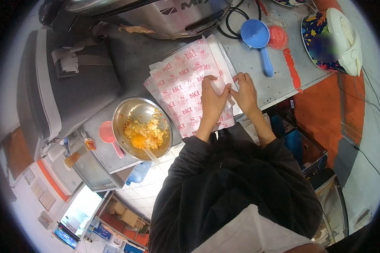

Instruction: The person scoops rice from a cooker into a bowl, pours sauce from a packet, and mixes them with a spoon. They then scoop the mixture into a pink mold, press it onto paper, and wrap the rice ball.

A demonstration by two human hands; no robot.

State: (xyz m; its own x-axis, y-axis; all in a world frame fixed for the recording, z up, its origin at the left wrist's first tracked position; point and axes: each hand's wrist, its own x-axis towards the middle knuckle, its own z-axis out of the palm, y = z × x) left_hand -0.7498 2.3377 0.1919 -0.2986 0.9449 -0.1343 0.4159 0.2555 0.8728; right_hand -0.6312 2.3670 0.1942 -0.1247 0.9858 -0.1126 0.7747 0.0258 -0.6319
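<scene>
Printed wrapping paper with red lettering (pixel 179 90) lies in a stack on the grey table. At the stack's right part, my left hand (pixel 214 96) and my right hand (pixel 245 95) meet at the fingertips over white paper (pixel 221 55). The fingers of both are bent inward and pressed on or pinching the paper; the exact grip is too small to tell. To the left of the stack, a steel bowl (pixel 121 122) holds a yellow-orange food mix (pixel 150 130) with a spoon in it.
A pink scoop (pixel 107 132) is left of the bowl. A blue scoop (pixel 255 34), a red bundle (pixel 277 38) and a patterned pot (pixel 321 42) stand at the back right. A large metal appliance (pixel 156 19) is behind the paper; a dark case (pixel 80 80) is left.
</scene>
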